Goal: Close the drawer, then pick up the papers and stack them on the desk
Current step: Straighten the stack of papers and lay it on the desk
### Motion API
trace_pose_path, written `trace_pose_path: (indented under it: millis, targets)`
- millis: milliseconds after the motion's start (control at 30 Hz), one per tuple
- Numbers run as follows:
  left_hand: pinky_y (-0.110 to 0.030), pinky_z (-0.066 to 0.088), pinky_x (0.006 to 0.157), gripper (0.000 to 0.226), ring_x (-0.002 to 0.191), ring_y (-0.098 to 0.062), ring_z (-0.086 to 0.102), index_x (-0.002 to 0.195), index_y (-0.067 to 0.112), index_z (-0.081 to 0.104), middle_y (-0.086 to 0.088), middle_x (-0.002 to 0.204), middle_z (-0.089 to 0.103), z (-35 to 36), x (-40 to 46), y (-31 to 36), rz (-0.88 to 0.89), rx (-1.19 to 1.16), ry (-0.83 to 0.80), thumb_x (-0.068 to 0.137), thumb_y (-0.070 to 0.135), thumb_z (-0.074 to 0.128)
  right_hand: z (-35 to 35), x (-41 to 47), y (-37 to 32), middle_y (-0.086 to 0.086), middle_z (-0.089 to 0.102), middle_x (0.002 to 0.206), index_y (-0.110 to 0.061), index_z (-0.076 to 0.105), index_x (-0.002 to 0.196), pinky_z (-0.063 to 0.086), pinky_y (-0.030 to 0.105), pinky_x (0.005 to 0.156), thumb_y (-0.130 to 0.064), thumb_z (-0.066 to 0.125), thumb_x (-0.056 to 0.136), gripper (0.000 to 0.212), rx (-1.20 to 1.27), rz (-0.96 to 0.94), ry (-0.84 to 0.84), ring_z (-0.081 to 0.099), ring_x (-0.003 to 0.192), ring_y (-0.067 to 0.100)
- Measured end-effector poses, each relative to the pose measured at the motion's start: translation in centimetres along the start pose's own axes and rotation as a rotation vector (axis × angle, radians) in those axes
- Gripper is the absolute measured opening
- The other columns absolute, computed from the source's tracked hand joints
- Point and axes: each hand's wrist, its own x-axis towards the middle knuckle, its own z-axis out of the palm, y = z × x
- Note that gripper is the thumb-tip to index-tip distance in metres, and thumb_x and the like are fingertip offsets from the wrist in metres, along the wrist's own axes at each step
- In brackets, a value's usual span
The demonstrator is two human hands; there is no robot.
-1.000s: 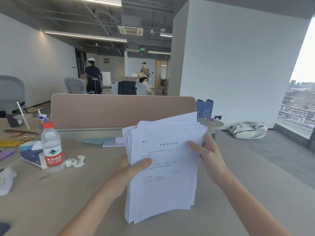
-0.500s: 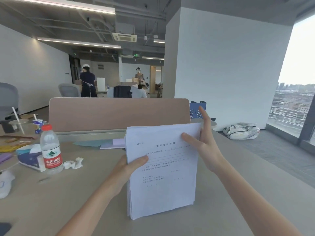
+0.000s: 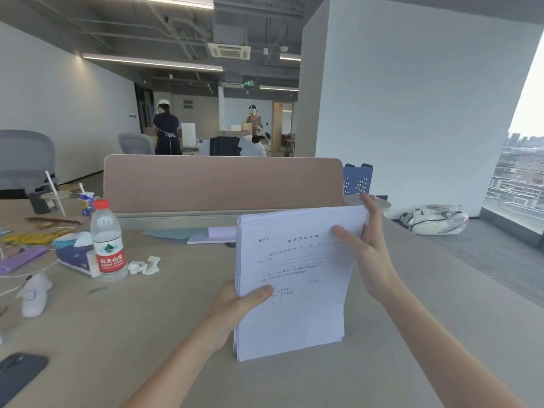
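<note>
A thick stack of white printed papers [image 3: 297, 278] stands upright on its bottom edge on the beige desk [image 3: 176, 328]. My left hand [image 3: 235, 301] grips the stack's left side, thumb across the front sheet. My right hand [image 3: 365, 248] holds the upper right corner, thumb on the front and fingers up along the right edge. The sheets look evenly lined up. No drawer is in view.
A water bottle [image 3: 107, 240], tissue box [image 3: 75, 254], crumpled tissue [image 3: 145, 265], a phone [image 3: 20, 375] and clutter lie at the left. A tan divider panel [image 3: 220, 184] stands behind, with flat sheets [image 3: 206, 235] below it. People stand far back. A bag [image 3: 434, 219] lies on the floor.
The fanned, uneven sheets have been squared into a neat stack. My right hand has slid up to the top right corner. The camera view has shifted slightly.
</note>
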Motion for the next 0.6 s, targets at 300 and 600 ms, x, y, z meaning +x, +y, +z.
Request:
trace_pose_path:
  millis: [300,600]
  targets:
    - [-0.030,0.060,0.070,0.011,0.085,-0.018,0.077,0.097,0.015,0.076,-0.003,0.095,0.081,1.4,1.8,0.1,0.015,-0.115,0.160,0.087,0.018,0.072,0.9,-1.7,3.8,-0.001,0.070,0.127,-0.018,0.057,0.131,0.054,0.034,0.090,-0.009,0.061,0.097,0.036,0.116,0.168,0.019,0.067,0.117,0.019]
    - [-0.031,0.060,0.070,0.020,0.085,-0.017,0.077,0.096,0.020,0.076,-0.001,0.096,0.080,0.8,3.2,-1.1,0.043,-0.133,0.214,0.082,0.033,0.074,1.4,-1.1,5.5,-0.012,0.069,0.125,-0.032,0.056,0.127,0.051,0.038,0.096,-0.026,0.065,0.095,0.033,-0.021,0.131,0.076,0.064,0.118,0.012]
